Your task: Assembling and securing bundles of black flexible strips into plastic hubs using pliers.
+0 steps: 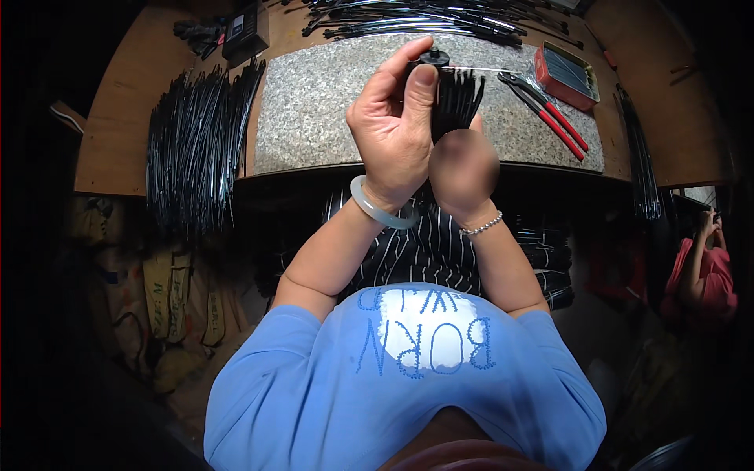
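My left hand is raised over the stone slab, thumb and index finger closed round a round black hub. Several thin black ribs fan down from this hub in a dense cluster, like an umbrella frame's ribs. A thin pale wire runs from the hub toward the right. Just below the ribs is my right hand; its fingers are mostly blurred, and I cannot make out its grip. Red-handled pliers lie on the slab to the right.
The speckled stone slab rests on a wooden bench. A long black rib bundle overhangs the left edge; more black rods lie at the back. A red box holds thin wires. Another person is at far right.
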Demonstrator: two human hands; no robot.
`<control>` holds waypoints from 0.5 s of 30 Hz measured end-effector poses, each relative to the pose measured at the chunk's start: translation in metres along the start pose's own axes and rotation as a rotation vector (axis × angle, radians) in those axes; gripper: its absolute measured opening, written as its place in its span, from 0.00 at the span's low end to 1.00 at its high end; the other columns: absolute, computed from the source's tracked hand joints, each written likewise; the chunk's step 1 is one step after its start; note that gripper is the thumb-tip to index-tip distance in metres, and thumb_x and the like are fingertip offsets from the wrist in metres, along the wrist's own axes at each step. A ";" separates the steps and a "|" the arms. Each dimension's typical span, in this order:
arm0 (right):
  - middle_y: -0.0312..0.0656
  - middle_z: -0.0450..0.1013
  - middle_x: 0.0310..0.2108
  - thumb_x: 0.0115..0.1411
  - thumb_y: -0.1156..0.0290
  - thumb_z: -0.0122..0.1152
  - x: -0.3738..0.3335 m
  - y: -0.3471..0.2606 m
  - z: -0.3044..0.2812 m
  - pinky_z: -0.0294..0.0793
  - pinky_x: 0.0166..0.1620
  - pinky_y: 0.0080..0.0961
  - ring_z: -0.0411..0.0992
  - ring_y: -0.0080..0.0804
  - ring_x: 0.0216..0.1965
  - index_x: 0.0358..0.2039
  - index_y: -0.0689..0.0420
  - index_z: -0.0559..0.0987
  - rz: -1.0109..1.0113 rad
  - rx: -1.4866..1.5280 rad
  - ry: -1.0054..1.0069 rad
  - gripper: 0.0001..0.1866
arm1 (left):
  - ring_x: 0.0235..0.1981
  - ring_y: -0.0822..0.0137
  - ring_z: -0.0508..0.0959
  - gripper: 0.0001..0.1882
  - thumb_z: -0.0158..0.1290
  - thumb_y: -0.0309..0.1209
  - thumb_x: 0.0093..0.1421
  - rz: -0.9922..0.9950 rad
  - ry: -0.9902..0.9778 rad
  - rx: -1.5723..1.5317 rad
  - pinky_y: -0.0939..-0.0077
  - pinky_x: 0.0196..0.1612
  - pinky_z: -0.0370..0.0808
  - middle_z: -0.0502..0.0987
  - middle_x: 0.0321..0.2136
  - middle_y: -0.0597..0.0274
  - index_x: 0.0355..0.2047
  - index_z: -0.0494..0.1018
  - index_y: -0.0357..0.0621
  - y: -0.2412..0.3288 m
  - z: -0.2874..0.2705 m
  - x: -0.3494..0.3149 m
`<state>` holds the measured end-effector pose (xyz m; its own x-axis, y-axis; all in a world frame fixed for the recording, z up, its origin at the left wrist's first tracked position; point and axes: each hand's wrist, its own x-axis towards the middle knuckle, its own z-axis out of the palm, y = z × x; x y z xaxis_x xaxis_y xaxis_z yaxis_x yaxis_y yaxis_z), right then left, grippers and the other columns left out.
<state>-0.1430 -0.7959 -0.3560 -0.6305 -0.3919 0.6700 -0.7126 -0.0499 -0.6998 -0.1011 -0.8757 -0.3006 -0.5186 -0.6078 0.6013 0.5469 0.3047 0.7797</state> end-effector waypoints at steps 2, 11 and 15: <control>0.42 0.66 0.14 0.62 0.68 0.49 0.001 0.001 -0.005 0.61 0.16 0.31 0.62 0.39 0.10 0.31 0.60 0.68 -0.010 0.013 -0.062 0.08 | 0.33 0.77 0.74 0.15 0.49 0.29 0.62 -0.025 -0.012 -0.030 0.89 0.38 0.72 0.76 0.40 0.58 0.47 0.70 0.35 -0.004 -0.005 0.000; 0.42 0.65 0.13 0.62 0.69 0.48 0.003 -0.001 -0.005 0.61 0.16 0.32 0.61 0.39 0.10 0.28 0.59 0.67 -0.034 0.025 -0.069 0.08 | 0.34 0.76 0.75 0.15 0.49 0.28 0.62 0.012 0.015 -0.049 0.88 0.38 0.73 0.76 0.40 0.57 0.48 0.70 0.35 -0.004 -0.001 -0.003; 0.42 0.65 0.12 0.62 0.70 0.48 0.002 -0.001 -0.006 0.61 0.17 0.32 0.61 0.40 0.10 0.29 0.59 0.68 -0.054 -0.012 -0.065 0.07 | 0.34 0.76 0.76 0.15 0.48 0.28 0.62 -0.018 0.003 -0.087 0.88 0.39 0.73 0.76 0.39 0.57 0.48 0.70 0.35 -0.005 -0.001 -0.003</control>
<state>-0.1455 -0.7911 -0.3518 -0.5704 -0.4474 0.6888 -0.7487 -0.0616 -0.6600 -0.1015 -0.8761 -0.3063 -0.5273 -0.6149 0.5864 0.5923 0.2289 0.7725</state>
